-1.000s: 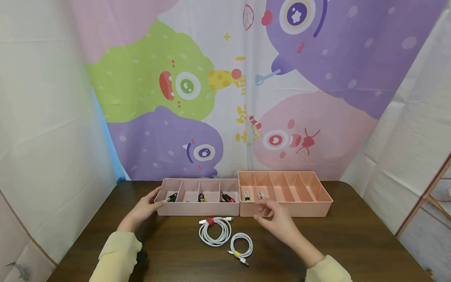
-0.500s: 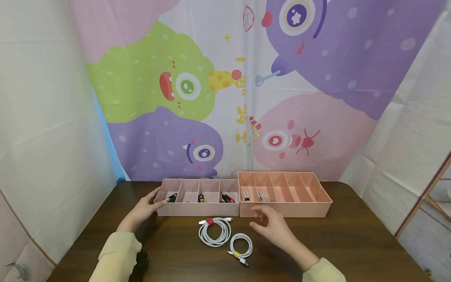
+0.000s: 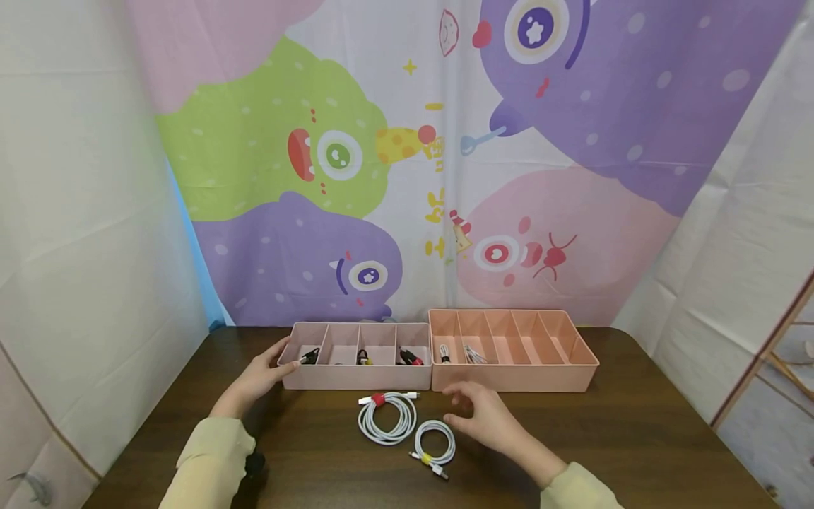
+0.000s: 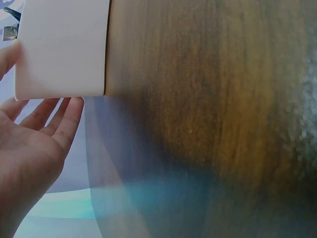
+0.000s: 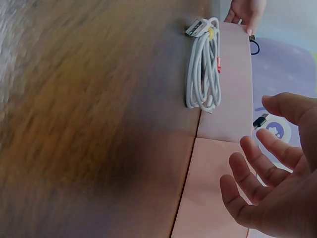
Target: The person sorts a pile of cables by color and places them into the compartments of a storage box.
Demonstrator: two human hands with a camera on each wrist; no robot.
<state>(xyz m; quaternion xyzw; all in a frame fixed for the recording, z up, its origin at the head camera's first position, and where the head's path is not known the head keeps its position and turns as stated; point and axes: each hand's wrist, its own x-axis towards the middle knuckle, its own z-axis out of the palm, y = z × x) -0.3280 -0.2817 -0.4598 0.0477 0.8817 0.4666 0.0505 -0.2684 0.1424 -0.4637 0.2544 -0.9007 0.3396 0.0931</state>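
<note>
My left hand (image 3: 259,375) holds the left end of a pale pink divided storage box (image 3: 356,377), thumb at its front rim and fingers along the end wall. Short black cables (image 3: 309,357) lie in several of its compartments. My right hand (image 3: 486,417) hovers with loosely bent, spread fingers and holds nothing, right of a small coiled white USB cable (image 3: 453,442) with a yellow tie. Behind that coil lies a larger coiled white cable (image 3: 413,417) with a red tie. In the right wrist view, the white coils (image 5: 203,74) overlap beside the boxes.
An orange-pink divided box (image 3: 515,378) stands against the pale pink one's right end. Small white cables (image 3: 473,355) lie in its two left compartments. Both boxes stand at the back of the dark wooden table (image 3: 331,466), before a cartoon-printed curtain (image 3: 407,268).
My right hand has moved from the front of the orange-pink box down and left, closer to the small white coil. The left hand has stayed at the box end.
</note>
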